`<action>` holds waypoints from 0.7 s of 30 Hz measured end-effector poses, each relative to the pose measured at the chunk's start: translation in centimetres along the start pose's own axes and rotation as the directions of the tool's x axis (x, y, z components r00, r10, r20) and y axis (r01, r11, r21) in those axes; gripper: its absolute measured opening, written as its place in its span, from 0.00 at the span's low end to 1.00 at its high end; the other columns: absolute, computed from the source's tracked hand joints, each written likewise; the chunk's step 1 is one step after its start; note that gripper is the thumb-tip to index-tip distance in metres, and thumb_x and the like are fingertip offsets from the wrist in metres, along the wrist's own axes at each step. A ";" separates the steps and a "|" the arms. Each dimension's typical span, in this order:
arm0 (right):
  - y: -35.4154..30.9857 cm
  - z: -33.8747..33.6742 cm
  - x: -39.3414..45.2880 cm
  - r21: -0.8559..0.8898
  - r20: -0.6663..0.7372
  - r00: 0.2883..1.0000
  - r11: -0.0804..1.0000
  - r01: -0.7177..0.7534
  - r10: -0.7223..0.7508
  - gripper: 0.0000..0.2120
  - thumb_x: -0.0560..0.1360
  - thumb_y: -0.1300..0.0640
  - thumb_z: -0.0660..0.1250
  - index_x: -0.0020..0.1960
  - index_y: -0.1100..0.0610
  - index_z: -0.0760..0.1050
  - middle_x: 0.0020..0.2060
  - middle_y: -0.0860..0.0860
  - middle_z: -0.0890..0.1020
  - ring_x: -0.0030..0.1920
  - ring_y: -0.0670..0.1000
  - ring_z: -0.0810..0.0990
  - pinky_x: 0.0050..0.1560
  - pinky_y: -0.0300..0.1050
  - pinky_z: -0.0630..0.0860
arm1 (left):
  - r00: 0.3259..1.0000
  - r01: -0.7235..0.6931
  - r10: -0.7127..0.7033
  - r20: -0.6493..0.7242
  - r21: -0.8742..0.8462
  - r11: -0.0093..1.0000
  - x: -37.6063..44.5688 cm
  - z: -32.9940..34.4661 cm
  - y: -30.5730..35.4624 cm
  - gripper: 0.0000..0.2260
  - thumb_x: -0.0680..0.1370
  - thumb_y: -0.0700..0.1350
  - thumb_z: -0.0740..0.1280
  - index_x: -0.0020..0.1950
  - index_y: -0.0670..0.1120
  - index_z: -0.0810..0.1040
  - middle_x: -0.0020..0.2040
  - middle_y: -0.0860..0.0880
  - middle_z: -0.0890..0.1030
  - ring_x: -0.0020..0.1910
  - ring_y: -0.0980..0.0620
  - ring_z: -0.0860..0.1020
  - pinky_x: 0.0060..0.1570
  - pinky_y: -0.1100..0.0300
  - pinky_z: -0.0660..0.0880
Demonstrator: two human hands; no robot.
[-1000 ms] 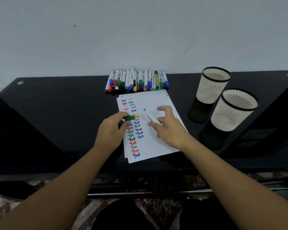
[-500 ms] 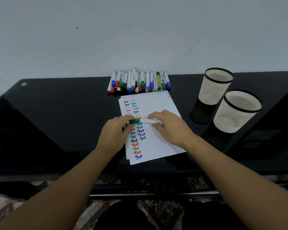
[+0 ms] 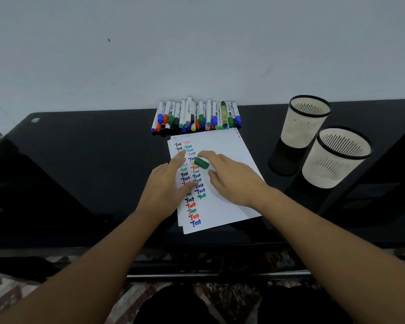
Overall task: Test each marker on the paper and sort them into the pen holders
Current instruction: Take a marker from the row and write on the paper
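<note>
Two pen holders point(image 3: 304, 122) stand near the black table's point(image 3: 80, 171) right edge, touching. A paper stack point(image 3: 229, 195) lies at the centre, marked with coloured test words. Markers point(image 3: 197, 116) line the back edge. The left hand point(image 3: 166, 185) rests flat, fingers straight, on the paper. The right hand point(image 3: 232, 177) grips a green-capped marker point(image 3: 201, 163) above the sheet.
</note>
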State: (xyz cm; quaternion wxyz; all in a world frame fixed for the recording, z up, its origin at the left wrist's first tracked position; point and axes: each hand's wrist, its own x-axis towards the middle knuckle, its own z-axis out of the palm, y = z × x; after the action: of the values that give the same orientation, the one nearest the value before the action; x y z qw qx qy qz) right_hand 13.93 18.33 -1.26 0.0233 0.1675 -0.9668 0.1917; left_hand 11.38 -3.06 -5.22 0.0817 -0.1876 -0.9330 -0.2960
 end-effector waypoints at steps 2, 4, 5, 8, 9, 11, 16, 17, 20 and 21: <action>0.2 -0.2 -0.1 0.046 0.003 1.000 0.999 -0.029 0.029 0.26 0.87 0.51 0.51 0.82 0.36 0.48 0.50 0.48 0.74 0.42 0.48 0.76 0.43 0.47 0.75 | 0.999 -0.033 0.032 0.029 0.065 0.997 0.4 0.2 -0.1 0.35 0.76 0.64 0.69 0.79 0.50 0.65 0.72 0.50 0.74 0.70 0.49 0.71 0.72 0.47 0.67; 0.5 -0.2 -0.2 0.084 0.005 0.999 0.995 -0.047 0.047 0.27 0.87 0.52 0.50 0.81 0.32 0.49 0.46 0.47 0.73 0.43 0.47 0.74 0.44 0.45 0.73 | 0.995 -0.067 0.056 0.081 0.150 0.986 0.7 0.4 -0.3 0.35 0.76 0.69 0.63 0.77 0.50 0.69 0.74 0.49 0.72 0.73 0.48 0.70 0.73 0.44 0.65; 0.6 -0.1 -0.3 0.109 -0.005 0.998 0.992 -0.058 0.059 0.26 0.86 0.52 0.51 0.80 0.32 0.52 0.47 0.48 0.74 0.45 0.47 0.75 0.46 0.46 0.73 | 0.993 -0.061 0.042 0.111 0.177 0.982 0.8 0.5 -0.4 0.36 0.76 0.72 0.60 0.76 0.50 0.70 0.76 0.49 0.71 0.75 0.48 0.69 0.74 0.43 0.64; 1.0 0.0 -0.7 0.173 -0.051 0.995 0.982 -0.081 0.091 0.21 0.85 0.52 0.54 0.75 0.36 0.59 0.45 0.50 0.79 0.42 0.48 0.77 0.40 0.47 0.73 | 0.989 -0.048 0.018 0.144 0.211 0.976 1.1 0.8 -0.7 0.39 0.74 0.75 0.54 0.76 0.52 0.71 0.77 0.50 0.69 0.77 0.49 0.65 0.76 0.44 0.60; 1.0 -0.1 -0.8 0.180 -0.060 0.994 0.980 -0.081 0.093 0.20 0.84 0.52 0.56 0.74 0.37 0.60 0.41 0.48 0.79 0.39 0.48 0.77 0.37 0.46 0.71 | 0.989 -0.051 0.021 0.143 0.212 0.976 1.1 0.8 -0.7 0.39 0.74 0.75 0.54 0.76 0.52 0.72 0.78 0.50 0.68 0.77 0.49 0.64 0.76 0.44 0.60; 1.0 -0.1 -1.1 0.177 -0.066 0.993 0.981 -0.080 0.093 0.20 0.83 0.53 0.57 0.72 0.38 0.61 0.35 0.47 0.76 0.35 0.49 0.76 0.33 0.46 0.71 | 0.989 -0.049 0.018 0.145 0.209 0.977 1.1 0.8 -0.7 0.40 0.73 0.76 0.53 0.75 0.52 0.72 0.78 0.51 0.68 0.77 0.49 0.64 0.76 0.43 0.60; 1.1 -0.1 -1.5 0.274 -0.082 0.987 0.955 -0.109 0.136 0.22 0.84 0.56 0.56 0.74 0.38 0.62 0.45 0.48 0.80 0.42 0.47 0.78 0.40 0.43 0.71 | 0.988 -0.039 0.007 0.152 0.212 0.976 1.1 0.7 -0.8 0.40 0.72 0.77 0.52 0.75 0.53 0.72 0.78 0.51 0.68 0.77 0.50 0.64 0.76 0.43 0.60; 1.2 -0.2 -1.5 0.323 -0.081 0.986 0.940 -0.113 0.146 0.23 0.85 0.58 0.54 0.75 0.38 0.62 0.54 0.49 0.81 0.48 0.47 0.79 0.47 0.43 0.73 | 0.988 -0.039 0.006 0.155 0.217 0.975 1.2 0.7 -0.8 0.40 0.72 0.77 0.52 0.75 0.53 0.72 0.78 0.52 0.68 0.77 0.50 0.64 0.76 0.43 0.60; 1.6 -0.5 -1.3 0.394 -0.050 0.981 0.907 -0.151 0.185 0.21 0.86 0.60 0.53 0.71 0.40 0.72 0.61 0.49 0.79 0.57 0.47 0.80 0.61 0.47 0.76 | 0.987 -0.042 0.007 0.159 0.224 0.974 1.1 0.7 -0.8 0.41 0.72 0.78 0.51 0.76 0.55 0.71 0.78 0.52 0.67 0.78 0.50 0.63 0.77 0.44 0.58; 1.7 -0.7 -1.2 0.412 -0.041 0.975 0.892 -0.184 0.219 0.20 0.85 0.59 0.53 0.68 0.43 0.76 0.60 0.48 0.79 0.58 0.47 0.80 0.61 0.45 0.75 | 0.986 -0.046 0.008 0.165 0.227 0.973 1.1 0.7 -0.8 0.41 0.72 0.78 0.51 0.77 0.56 0.69 0.79 0.52 0.66 0.78 0.50 0.61 0.77 0.44 0.57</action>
State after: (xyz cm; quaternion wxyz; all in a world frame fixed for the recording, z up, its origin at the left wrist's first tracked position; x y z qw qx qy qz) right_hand 14.52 20.44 -1.35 0.0098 0.0591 -0.9161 0.3965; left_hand 10.07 -2.91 -5.95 0.0305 -0.2131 -0.9619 -0.1687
